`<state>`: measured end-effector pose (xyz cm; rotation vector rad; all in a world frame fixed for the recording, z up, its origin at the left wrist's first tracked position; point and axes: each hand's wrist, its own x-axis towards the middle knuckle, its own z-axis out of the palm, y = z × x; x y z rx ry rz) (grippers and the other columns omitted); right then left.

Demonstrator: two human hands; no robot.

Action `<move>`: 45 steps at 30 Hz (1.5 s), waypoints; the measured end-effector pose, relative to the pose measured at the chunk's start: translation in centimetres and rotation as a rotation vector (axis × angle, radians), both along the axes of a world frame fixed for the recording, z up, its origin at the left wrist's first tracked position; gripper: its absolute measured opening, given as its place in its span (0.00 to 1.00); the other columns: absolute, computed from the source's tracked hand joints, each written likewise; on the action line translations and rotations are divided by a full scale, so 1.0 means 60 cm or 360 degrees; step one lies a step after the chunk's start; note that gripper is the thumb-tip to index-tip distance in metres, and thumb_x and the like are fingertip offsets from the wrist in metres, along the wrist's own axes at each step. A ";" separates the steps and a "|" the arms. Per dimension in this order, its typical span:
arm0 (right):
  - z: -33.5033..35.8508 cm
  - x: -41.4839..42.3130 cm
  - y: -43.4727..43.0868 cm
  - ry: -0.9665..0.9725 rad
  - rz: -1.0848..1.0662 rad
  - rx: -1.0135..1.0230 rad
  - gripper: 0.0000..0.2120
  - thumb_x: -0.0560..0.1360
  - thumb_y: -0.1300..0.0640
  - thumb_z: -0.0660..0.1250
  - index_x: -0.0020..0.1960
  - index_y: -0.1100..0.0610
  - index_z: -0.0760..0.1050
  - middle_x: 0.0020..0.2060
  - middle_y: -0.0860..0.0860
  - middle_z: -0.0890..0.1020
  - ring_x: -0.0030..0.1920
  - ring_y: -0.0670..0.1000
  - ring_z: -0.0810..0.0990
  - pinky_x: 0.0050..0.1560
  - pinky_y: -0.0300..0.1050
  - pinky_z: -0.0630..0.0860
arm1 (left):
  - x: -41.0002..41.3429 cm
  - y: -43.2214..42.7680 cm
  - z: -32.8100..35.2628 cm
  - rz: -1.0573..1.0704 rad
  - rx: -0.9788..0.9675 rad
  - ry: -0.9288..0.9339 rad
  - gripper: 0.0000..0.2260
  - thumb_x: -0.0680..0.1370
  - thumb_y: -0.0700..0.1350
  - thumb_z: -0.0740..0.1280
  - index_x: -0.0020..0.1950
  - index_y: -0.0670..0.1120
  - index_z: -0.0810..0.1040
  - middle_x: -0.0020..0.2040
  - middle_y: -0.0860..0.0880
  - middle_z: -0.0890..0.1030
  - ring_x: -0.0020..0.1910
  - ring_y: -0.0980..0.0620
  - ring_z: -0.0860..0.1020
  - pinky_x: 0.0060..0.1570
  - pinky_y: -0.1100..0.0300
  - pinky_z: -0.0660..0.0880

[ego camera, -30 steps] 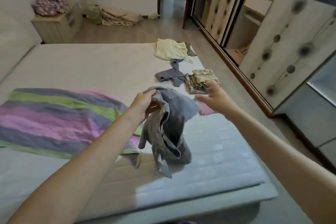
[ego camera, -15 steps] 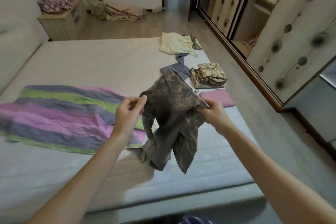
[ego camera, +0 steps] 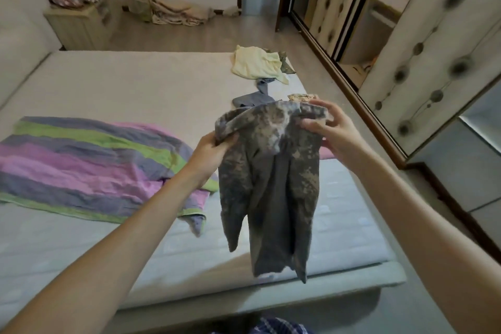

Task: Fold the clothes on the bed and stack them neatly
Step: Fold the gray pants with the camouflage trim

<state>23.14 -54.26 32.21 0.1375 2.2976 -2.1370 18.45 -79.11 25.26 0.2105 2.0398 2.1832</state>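
A grey camouflage garment (ego camera: 271, 184) hangs in the air above the bed's near right part. My left hand (ego camera: 214, 152) grips its upper left edge and my right hand (ego camera: 330, 127) pinches its upper right edge, so the top edge is stretched between them. The cloth hangs down in loose folds. On the bed (ego camera: 122, 84) lies a striped purple, pink and green cloth (ego camera: 89, 160) at the left. Beyond the held garment are a pale yellow top (ego camera: 254, 65), a grey-blue piece (ego camera: 252, 97) and a folded patterned piece (ego camera: 302, 97), partly hidden.
A wardrobe with sliding patterned doors (ego camera: 433, 49) runs along the right of the bed. A wooden nightstand (ego camera: 84, 22) with a flowery bundle stands at the far left, folded bedding (ego camera: 176, 11) lies on the floor behind it. A pink piece (ego camera: 326, 153) peeks out under my right hand.
My hands have moved apart and raised the camouflage garment, spreading its top edge; it hung bunched from my left hand a second ago. My right hand took hold of it.
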 end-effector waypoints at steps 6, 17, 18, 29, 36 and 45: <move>-0.155 0.056 -0.026 -0.0414 -0.0157 0.0296 0.07 0.73 0.62 0.71 0.51 0.60 0.79 0.51 0.63 0.83 0.53 0.60 0.82 0.54 0.58 0.78 | 0.002 0.045 0.022 -0.0179 -0.0036 0.0231 0.09 0.77 0.34 0.64 0.49 0.48 0.77 0.45 0.52 0.80 0.43 0.63 0.78 0.49 0.65 0.75; -0.115 -0.071 0.057 -0.0029 0.0299 0.1152 0.08 0.76 0.60 0.66 0.48 0.65 0.79 0.41 0.58 0.81 0.42 0.53 0.77 0.47 0.43 0.75 | -0.101 -0.087 -0.069 -0.0593 -0.1704 0.0074 0.06 0.73 0.41 0.72 0.38 0.42 0.78 0.34 0.44 0.79 0.40 0.49 0.74 0.35 0.63 0.68; -0.124 -0.090 0.060 -0.0099 0.0386 0.1373 0.08 0.77 0.59 0.66 0.49 0.65 0.79 0.41 0.58 0.81 0.42 0.54 0.77 0.44 0.34 0.72 | -0.115 -0.089 -0.076 -0.0420 -0.1775 0.0140 0.03 0.74 0.38 0.69 0.41 0.40 0.80 0.38 0.40 0.81 0.42 0.47 0.76 0.38 0.60 0.68; 0.014 -0.288 0.108 0.0635 -0.0176 0.1727 0.11 0.76 0.66 0.61 0.53 0.66 0.79 0.49 0.64 0.81 0.50 0.62 0.78 0.49 0.45 0.68 | -0.284 -0.112 0.093 0.0233 -0.1699 0.1060 0.21 0.66 0.25 0.58 0.55 0.36 0.80 0.53 0.35 0.80 0.54 0.38 0.77 0.52 0.58 0.69; -0.069 -0.166 0.122 0.1007 -0.0024 0.1530 0.08 0.77 0.68 0.61 0.52 0.68 0.77 0.45 0.62 0.78 0.43 0.59 0.77 0.41 0.49 0.75 | -0.170 -0.154 0.046 0.0350 -0.1494 0.1195 0.11 0.71 0.28 0.60 0.44 0.35 0.81 0.41 0.38 0.81 0.42 0.43 0.77 0.42 0.67 0.68; -0.615 0.039 0.057 -0.0473 0.0427 0.1294 0.09 0.67 0.45 0.70 0.37 0.49 0.76 0.30 0.45 0.74 0.34 0.49 0.73 0.38 0.53 0.69 | 0.062 -0.187 -0.502 -0.0476 -0.1755 0.0471 0.16 0.67 0.41 0.57 0.42 0.39 0.85 0.40 0.42 0.83 0.44 0.54 0.71 0.44 0.61 0.69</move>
